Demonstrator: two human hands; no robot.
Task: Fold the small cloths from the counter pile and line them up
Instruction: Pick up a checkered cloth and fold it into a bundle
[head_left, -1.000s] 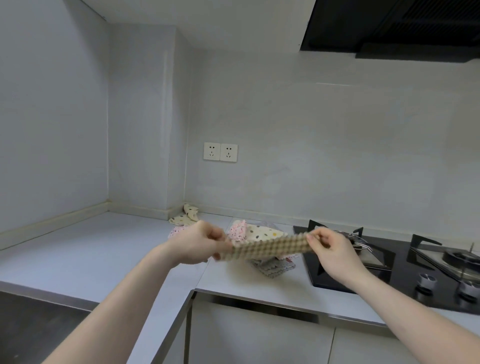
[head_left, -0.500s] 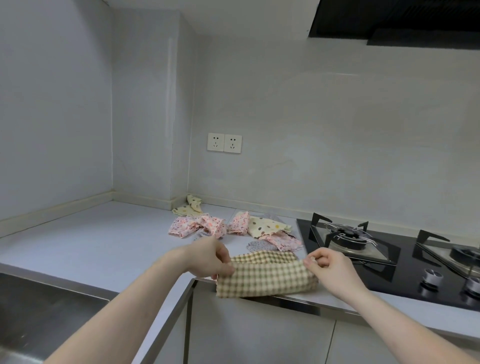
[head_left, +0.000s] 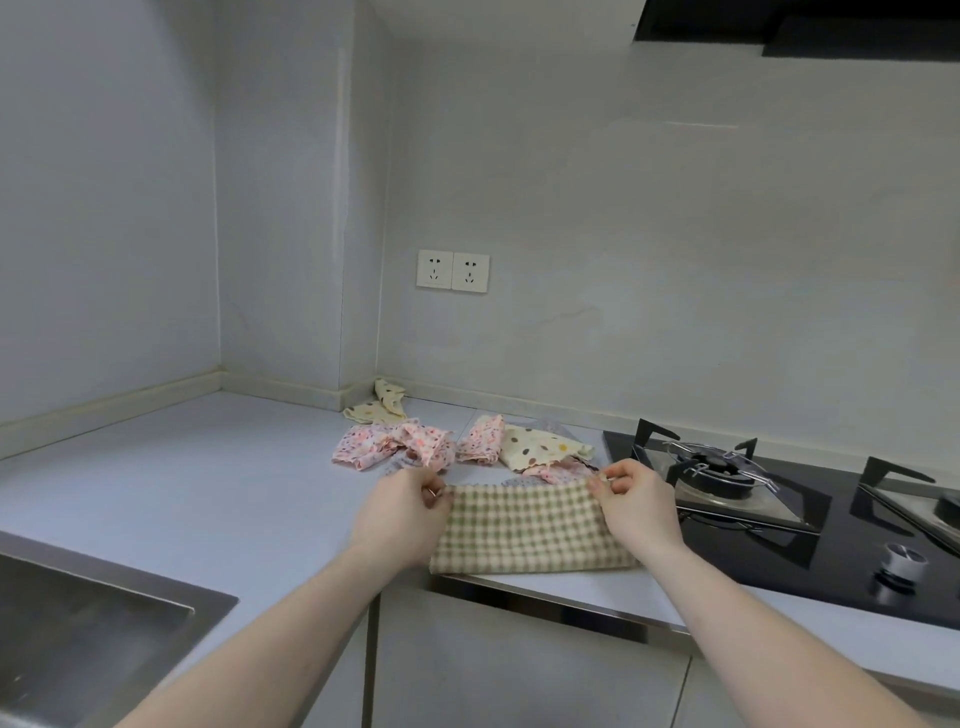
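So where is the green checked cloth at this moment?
In the head view, the green checked cloth lies at the counter's front edge, between both hands, left of the gas stove.

There is one view only, taken from the person's head, so no second angle shares the scene. It looks forward and slightly down over the counter (head_left: 156, 467) toward the corner where two walls meet, with the double wall socket (head_left: 452, 270) near the middle of the picture. The wide lens bends the edges: the sink (head_left: 78, 623) sits at the lower left, the gas hob (head_left: 779, 499) runs off the right side, and the underside of the range hood (head_left: 805, 26) cuts the top right corner. Both forearms reach in from the bottom edge, and the left hand (head_left: 402, 514) and right hand (head_left: 636, 506) lie close below the lens, near the counter's front edge.
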